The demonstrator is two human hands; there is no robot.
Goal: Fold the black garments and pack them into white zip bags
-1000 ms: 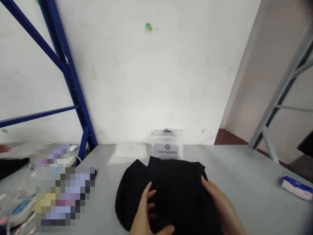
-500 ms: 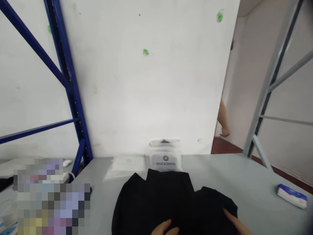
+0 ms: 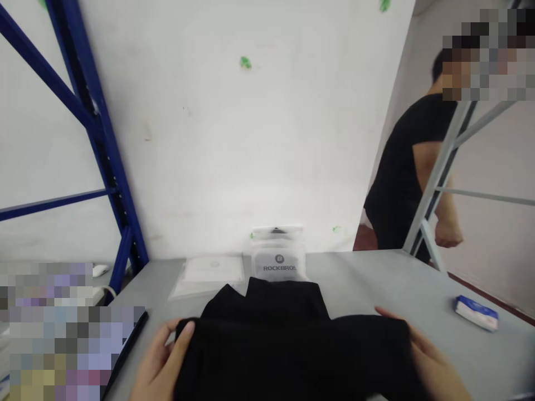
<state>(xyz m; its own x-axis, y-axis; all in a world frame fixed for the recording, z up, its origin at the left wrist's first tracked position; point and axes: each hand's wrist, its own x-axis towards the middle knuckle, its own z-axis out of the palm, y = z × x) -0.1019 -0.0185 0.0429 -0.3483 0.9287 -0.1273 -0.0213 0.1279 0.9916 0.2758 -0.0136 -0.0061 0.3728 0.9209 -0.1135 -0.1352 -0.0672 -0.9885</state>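
A black garment (image 3: 292,351), partly folded over itself, lies across the front of the grey table. My left hand (image 3: 161,359) pinches its left edge between thumb and fingers. At the opposite edge, my right hand (image 3: 434,356) grips the cloth, its fingers partly hidden behind the fabric. Beyond the garment stands a clear zip bag (image 3: 279,259) printed ROCKBROS, leaning against the wall. Beside that, a flat white plastic packet (image 3: 214,270) lies on the tabletop.
A blue-and-white tissue pack (image 3: 476,313) is on the right of the table (image 3: 346,278). Blue rack posts (image 3: 102,133) rise at left and a grey frame (image 3: 438,172) at right. Behind the grey frame, a person in black (image 3: 405,150) stands side-on. Blurred items lie at lower left.
My hands have moved apart to the garment's two sides and taken hold of it, lifting a near part over. A person has come into view at right. The view has shifted slightly.
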